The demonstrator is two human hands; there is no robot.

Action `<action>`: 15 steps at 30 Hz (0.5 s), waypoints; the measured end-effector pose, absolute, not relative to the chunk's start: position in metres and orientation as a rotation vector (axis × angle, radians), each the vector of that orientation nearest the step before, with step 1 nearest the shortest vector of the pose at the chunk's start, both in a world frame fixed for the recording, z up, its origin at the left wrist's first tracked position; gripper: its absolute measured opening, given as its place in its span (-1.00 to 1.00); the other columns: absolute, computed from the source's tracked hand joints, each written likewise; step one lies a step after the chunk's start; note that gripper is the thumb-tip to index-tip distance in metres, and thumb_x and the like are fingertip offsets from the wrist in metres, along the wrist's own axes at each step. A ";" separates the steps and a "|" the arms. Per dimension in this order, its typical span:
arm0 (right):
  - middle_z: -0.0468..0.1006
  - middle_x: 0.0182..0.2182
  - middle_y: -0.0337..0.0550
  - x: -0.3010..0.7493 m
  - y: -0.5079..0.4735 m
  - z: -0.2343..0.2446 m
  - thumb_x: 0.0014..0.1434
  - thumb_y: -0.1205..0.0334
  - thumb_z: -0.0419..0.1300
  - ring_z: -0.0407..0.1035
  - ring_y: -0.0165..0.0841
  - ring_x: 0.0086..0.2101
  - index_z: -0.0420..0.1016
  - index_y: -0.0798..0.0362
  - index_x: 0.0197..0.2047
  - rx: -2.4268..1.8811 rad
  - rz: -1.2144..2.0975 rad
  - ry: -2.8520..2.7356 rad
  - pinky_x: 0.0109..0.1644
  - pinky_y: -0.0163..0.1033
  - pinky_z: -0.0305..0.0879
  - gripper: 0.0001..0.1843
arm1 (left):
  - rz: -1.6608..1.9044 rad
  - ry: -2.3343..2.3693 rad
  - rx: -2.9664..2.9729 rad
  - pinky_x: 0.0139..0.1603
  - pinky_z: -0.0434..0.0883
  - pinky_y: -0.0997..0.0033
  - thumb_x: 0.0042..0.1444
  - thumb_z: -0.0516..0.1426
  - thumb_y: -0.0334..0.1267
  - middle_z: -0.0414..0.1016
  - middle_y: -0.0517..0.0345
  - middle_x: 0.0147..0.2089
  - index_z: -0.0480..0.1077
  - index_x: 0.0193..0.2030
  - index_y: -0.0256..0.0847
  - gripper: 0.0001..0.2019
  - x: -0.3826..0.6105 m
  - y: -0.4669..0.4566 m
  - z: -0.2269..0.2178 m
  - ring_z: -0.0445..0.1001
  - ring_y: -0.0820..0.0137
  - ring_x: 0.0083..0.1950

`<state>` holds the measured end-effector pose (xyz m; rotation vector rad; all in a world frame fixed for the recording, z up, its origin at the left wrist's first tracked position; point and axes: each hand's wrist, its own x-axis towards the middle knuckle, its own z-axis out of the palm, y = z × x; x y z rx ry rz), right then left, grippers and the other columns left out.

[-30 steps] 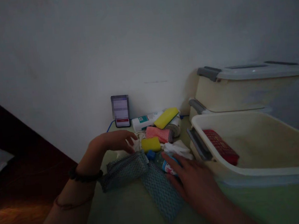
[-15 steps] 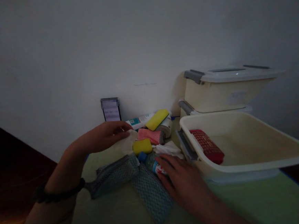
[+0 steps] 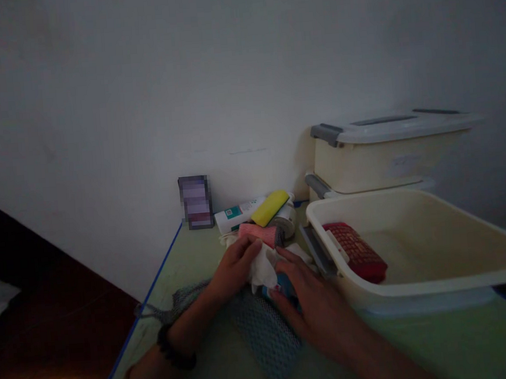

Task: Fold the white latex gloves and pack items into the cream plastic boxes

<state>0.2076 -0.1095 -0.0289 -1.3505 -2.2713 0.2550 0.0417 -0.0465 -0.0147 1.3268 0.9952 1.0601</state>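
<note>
My left hand [image 3: 237, 266] pinches a thin, crumpled white cloth or tissue [image 3: 263, 269] between thumb and fingers, above the middle of the pile. Curled round a small plastic bottle [image 3: 286, 286] is my right hand [image 3: 307, 296]; much of the bottle is hidden by the fingers and the white piece. A grey-green mesh cloth [image 3: 267, 340] lies beneath and in front, with another part of mesh [image 3: 187, 297] under my left forearm. Behind my hands lies a folded pink cloth [image 3: 259, 233]. More white material [image 3: 299, 253] shows beyond my right fingers.
A cream open bin [image 3: 418, 284] with a red patterned packet [image 3: 357, 254] inside stands at right. Behind it is a lidded box [image 3: 386, 158]. A yellow sponge [image 3: 270, 207], a white tube [image 3: 233, 215] and a roll [image 3: 286, 219] lie near the wall. A phone [image 3: 196, 202] leans there.
My left hand has moved right and nearer, bringing the white piece over the bottle and the spot of the smaller yellow sponge. My right hand stays at the bottle.
</note>
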 end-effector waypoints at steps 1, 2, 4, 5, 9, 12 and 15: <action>0.19 0.25 0.02 0.208 -0.109 -0.029 0.26 0.17 -0.04 0.33 -0.16 0.08 0.28 0.07 0.08 -1.351 0.266 -2.285 -0.01 0.05 0.42 -0.65 | 1.083 0.997 1.296 -0.52 0.20 0.55 0.05 0.14 -0.10 0.28 0.28 -0.53 0.30 -0.45 -0.24 -0.76 0.043 -0.047 -0.020 0.24 0.54 -0.52; 0.19 0.25 0.01 0.208 -0.109 -0.029 0.26 0.17 -0.05 0.37 -0.15 0.04 0.30 0.06 0.06 -1.352 0.267 -2.303 -0.04 0.06 0.44 -0.66 | 1.103 0.994 1.271 -0.53 0.20 0.56 0.05 0.14 -0.10 0.27 0.29 -0.53 0.28 -0.46 -0.24 -0.75 0.043 -0.048 -0.024 0.24 0.55 -0.53; 0.22 0.24 0.02 0.209 -0.109 -0.030 0.26 0.16 -0.05 0.43 -0.13 -0.03 0.33 0.04 0.04 -1.356 0.246 -2.345 -0.11 0.08 0.46 -0.67 | 1.143 0.984 1.223 -0.54 0.19 0.57 0.02 0.15 -0.08 0.28 0.30 -0.53 0.25 -0.43 -0.22 -0.75 0.042 -0.048 -0.027 0.24 0.55 -0.54; 0.23 0.24 0.02 0.209 -0.109 -0.031 0.26 0.17 -0.06 0.44 -0.12 -0.04 0.34 0.03 0.03 -1.352 0.225 -2.364 -0.13 0.08 0.47 -0.68 | 1.162 0.977 1.205 -0.55 0.19 0.58 0.00 0.17 -0.07 0.28 0.31 -0.53 0.25 -0.41 -0.21 -0.74 0.040 -0.048 -0.028 0.25 0.56 -0.55; 0.17 0.27 0.00 0.209 -0.108 -0.033 0.27 0.21 -0.07 0.42 -0.12 -0.01 0.27 -0.03 0.14 -1.302 0.144 -2.387 -0.11 0.08 0.46 -0.62 | 1.213 0.951 1.172 -0.52 0.26 0.58 -0.12 0.26 -0.05 0.35 0.30 -0.47 0.23 -0.31 -0.19 -0.64 0.035 -0.050 -0.030 0.32 0.54 -0.52; 0.18 0.26 0.02 0.208 -0.107 -0.034 0.27 0.24 -0.07 0.37 -0.16 0.04 0.02 0.02 0.29 -1.281 0.174 -2.353 -0.02 0.07 0.42 -0.47 | 1.198 0.926 1.194 -0.45 0.32 0.54 -0.18 0.31 -0.09 0.43 0.21 -0.40 0.28 -0.30 -0.22 -0.62 0.034 -0.052 -0.033 0.39 0.49 -0.45; 0.29 0.20 0.05 0.208 -0.108 -0.034 0.25 0.25 -0.03 0.36 -0.19 0.05 -0.05 0.12 0.30 -1.283 0.262 -2.305 0.02 0.03 0.40 -0.42 | 1.171 0.911 1.227 -0.41 0.36 0.50 -0.19 0.33 -0.15 0.47 0.16 -0.37 0.32 -0.31 -0.24 -0.64 0.035 -0.055 -0.035 0.42 0.45 -0.41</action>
